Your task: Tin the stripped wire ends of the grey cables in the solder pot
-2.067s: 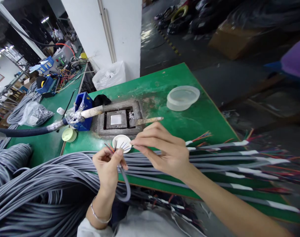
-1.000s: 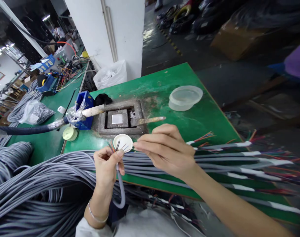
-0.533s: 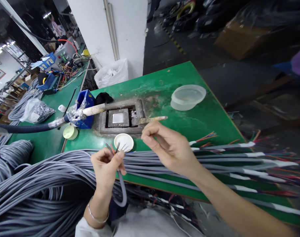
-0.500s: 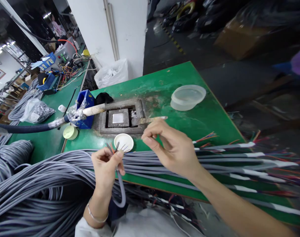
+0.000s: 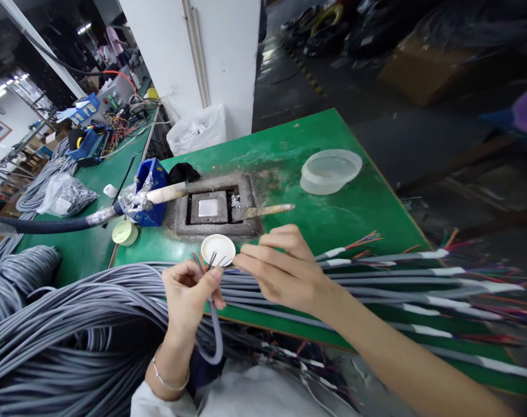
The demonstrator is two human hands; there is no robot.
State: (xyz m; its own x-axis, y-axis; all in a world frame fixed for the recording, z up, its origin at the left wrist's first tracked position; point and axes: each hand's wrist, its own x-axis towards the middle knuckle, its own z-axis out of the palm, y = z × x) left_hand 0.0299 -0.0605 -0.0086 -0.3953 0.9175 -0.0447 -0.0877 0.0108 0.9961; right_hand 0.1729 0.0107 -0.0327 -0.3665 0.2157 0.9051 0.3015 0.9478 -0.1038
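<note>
My left hand [image 5: 189, 295] is closed around the end of a grey multi-core cable [image 5: 217, 336], which loops down below the fist. Thin coloured wires [image 5: 199, 262] fan out above the thumb, with dark and pale ones toward the right. My right hand [image 5: 285, 269] is just right of these wires, fingertips pinched together; whatever is between them is too small to make out. Behind the wires lies a small round white dish [image 5: 215, 241]. Beyond it, a square pot [image 5: 208, 207] with a shiny silvery surface is set into the green table.
A flat tool with a worn handle [image 5: 276, 209] lies across the pot's frame. A suction hose [image 5: 168, 192] ends beside it, near a blue bin [image 5: 153, 211]. Grey cables [image 5: 116, 289] run along the front edge. A clear plastic tub [image 5: 330, 171] stands at the back right.
My right hand has moved left and slightly down, close to the wire ends, and its fingers have come together more. My left hand still holds the cable in nearly the same place.
</note>
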